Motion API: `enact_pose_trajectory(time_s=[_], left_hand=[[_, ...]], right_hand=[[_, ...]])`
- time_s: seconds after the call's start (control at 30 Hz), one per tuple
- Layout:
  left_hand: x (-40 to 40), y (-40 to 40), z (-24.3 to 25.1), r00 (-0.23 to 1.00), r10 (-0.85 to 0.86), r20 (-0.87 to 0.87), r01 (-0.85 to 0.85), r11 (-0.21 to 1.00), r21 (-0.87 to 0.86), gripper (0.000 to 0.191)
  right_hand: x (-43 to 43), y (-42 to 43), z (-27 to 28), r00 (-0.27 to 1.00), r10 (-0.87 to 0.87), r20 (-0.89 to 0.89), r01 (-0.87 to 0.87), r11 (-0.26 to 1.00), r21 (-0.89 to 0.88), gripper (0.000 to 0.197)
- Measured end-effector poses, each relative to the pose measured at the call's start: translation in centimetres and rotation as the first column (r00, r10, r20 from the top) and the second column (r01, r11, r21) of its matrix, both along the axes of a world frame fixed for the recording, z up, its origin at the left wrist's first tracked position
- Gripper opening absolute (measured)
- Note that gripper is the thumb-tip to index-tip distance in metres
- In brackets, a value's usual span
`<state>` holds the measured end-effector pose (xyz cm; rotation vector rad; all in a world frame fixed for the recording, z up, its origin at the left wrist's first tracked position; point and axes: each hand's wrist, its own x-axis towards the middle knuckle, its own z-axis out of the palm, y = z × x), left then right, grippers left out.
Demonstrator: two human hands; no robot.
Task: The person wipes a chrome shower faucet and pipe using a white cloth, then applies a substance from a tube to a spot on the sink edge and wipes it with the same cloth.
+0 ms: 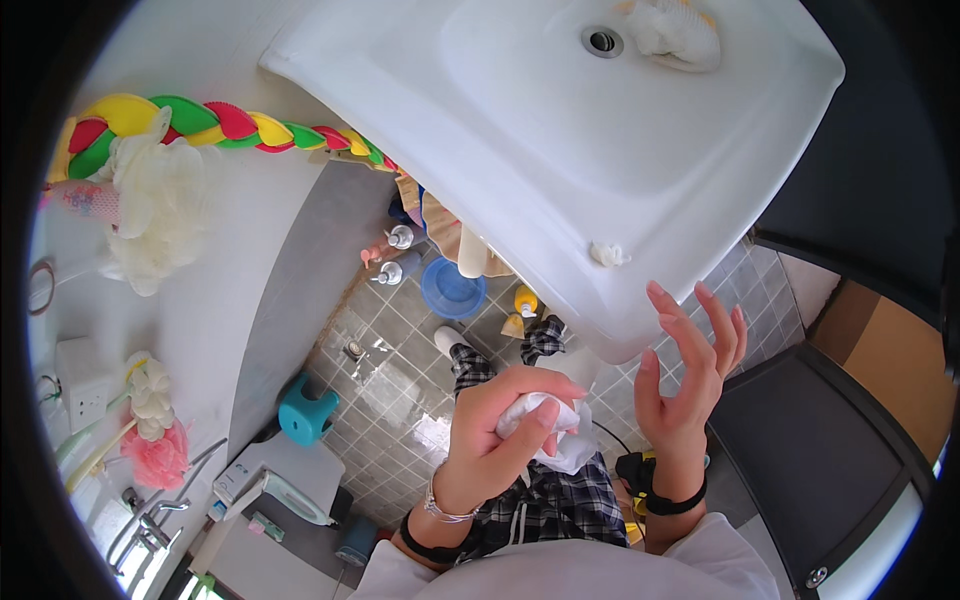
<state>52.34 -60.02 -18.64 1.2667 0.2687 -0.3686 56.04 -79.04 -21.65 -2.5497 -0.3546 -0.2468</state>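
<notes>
My left hand is closed around a crumpled white tissue or thin cloth, held in front of my body. Part of it is hidden by the fingers. To the right, my right hand is raised with its fingers apart and nothing in it, close to the front corner of a white sink. On the sink's rim lies a small crumpled white wad. A whitish textured item, with some yellow at its edge, rests beside the metal drain in the basin.
A blue plastic basin, pump bottles and a yellow pump bottle stand on the tiled floor. At left are a teal stool, a washing machine and hanging bath puffs. A dark panel stands at right.
</notes>
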Motion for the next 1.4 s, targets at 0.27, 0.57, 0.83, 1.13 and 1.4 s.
enact_pose_trajectory(time_s=[0.27, 0.57, 0.83, 1.13, 1.4], left_hand=[[0.3, 0.1, -1.6, 0.992, -0.023, -0.125, 0.030, 0.998, 0.052, 0.017], [1.7, 0.3, -2.1, 0.988, -0.054, -0.143, 0.076, 0.985, 0.153, 0.018], [1.8, 1.0, -2.4, 0.984, -0.065, -0.163, 0.089, 0.986, 0.143, 0.017], [1.7, 1.1, -2.8, 0.984, -0.074, -0.164, 0.094, 0.989, 0.114, 0.018], [1.6, 0.9, -2.8, 0.981, -0.098, -0.170, 0.119, 0.986, 0.115, 0.018]], right_hand=[[1.9, 0.1, -2.3, 0.986, 0.123, -0.110, -0.129, 0.990, -0.048, 0.040], [2.5, 0.6, -2.2, 0.980, 0.121, -0.158, -0.136, 0.986, -0.092, 0.036], [2.9, 0.6, -1.9, 0.976, 0.090, -0.200, -0.121, 0.981, -0.151, 0.037], [3.7, 0.6, -1.3, 0.966, 0.094, -0.241, -0.141, 0.973, -0.183, 0.039], [4.1, 1.0, -1.1, 0.957, 0.104, -0.269, -0.161, 0.966, -0.200, 0.043]])
